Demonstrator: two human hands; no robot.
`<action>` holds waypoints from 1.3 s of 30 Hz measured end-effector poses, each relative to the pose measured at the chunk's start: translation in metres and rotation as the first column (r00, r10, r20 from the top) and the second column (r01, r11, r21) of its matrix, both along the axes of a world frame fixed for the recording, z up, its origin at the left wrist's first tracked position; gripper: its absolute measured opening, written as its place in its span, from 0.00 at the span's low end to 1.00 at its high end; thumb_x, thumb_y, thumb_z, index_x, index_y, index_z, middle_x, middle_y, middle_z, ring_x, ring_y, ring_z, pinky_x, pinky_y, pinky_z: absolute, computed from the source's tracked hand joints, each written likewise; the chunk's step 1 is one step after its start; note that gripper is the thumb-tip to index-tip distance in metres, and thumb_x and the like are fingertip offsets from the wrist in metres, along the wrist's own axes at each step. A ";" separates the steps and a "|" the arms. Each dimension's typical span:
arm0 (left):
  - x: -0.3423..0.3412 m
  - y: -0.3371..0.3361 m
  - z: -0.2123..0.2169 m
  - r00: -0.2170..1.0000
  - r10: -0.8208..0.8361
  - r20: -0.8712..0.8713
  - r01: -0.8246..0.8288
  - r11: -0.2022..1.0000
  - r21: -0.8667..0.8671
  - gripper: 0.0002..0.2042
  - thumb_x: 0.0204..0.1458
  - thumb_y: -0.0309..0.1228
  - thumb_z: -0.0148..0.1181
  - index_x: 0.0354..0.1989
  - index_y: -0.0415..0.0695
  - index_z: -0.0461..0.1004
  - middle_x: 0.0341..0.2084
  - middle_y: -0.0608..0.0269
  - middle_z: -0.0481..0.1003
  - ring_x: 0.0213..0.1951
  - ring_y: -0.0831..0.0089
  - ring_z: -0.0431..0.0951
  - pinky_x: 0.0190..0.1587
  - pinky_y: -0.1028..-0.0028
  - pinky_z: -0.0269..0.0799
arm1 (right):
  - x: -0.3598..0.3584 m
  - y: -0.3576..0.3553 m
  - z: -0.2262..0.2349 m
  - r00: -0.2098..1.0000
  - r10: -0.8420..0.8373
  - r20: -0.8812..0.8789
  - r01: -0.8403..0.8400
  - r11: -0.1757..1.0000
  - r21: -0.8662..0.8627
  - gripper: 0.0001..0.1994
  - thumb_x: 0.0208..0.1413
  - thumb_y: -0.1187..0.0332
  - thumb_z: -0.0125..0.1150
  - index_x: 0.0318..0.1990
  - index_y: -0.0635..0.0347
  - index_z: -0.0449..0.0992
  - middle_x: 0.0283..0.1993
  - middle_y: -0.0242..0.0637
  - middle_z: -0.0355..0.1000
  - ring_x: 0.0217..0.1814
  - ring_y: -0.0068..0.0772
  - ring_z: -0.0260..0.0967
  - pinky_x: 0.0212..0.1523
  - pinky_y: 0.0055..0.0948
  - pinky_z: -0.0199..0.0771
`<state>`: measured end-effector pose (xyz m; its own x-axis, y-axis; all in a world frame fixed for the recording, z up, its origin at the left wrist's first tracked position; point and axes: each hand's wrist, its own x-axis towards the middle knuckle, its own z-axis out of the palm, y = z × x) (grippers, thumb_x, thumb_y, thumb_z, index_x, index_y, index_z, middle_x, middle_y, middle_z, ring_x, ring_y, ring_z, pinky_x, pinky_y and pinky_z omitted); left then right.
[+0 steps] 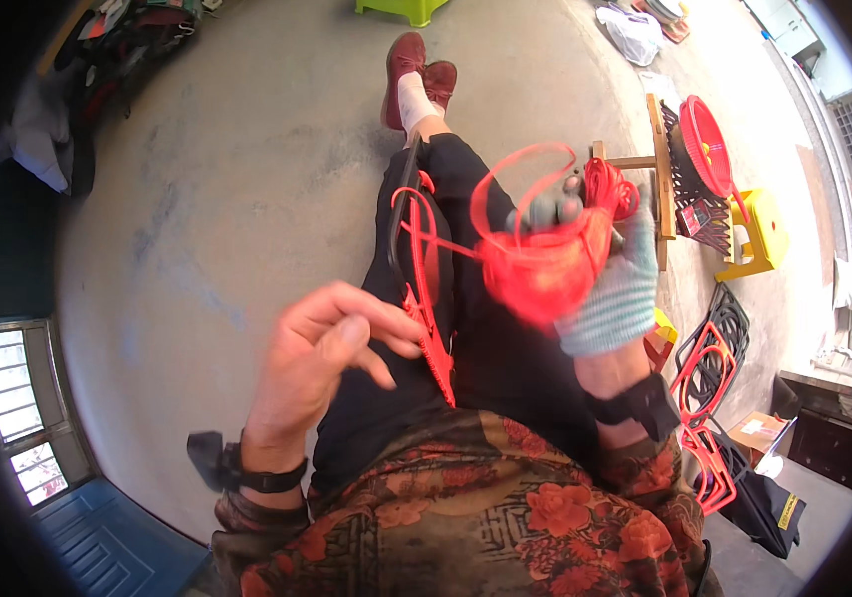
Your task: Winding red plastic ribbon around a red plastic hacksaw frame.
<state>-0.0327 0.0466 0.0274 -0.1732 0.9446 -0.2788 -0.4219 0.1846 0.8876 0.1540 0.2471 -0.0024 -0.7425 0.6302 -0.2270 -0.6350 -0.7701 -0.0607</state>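
Observation:
A thin black frame (395, 239) lies along my thighs, its near part wrapped in red strip (436, 353). My bare left hand (321, 348) is at the frame's left side, fingers apart and holding nothing. The fingertips reach the red wrapping's edge; whether they touch it I cannot tell. On the right, my right hand (613, 303), in a grey-and-white striped glove, is closed round a bundle of red plastic strip (545, 274), blurred by motion. A loose loop of strip rises above the bundle, and one strand runs left to the frame.
To the right stand a wooden rack (662, 179), a red basket (707, 147) and a yellow stool (759, 234). Red-wrapped frames (707, 373) and black frames lie nearer. A green stool (401, 8) is at the far edge, a blue mat (117, 542) at lower left.

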 end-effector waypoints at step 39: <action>0.027 -0.078 0.001 0.976 0.191 0.107 -0.150 0.939 -0.309 0.10 0.65 0.30 0.49 0.33 0.38 0.69 0.11 0.72 0.60 0.12 0.85 0.54 0.13 0.82 0.49 | -0.007 -0.046 -0.019 0.326 0.158 0.932 -0.936 0.195 0.294 0.14 0.54 0.61 0.66 0.43 0.58 0.76 0.38 0.44 0.78 0.39 0.31 0.78 0.35 0.28 0.77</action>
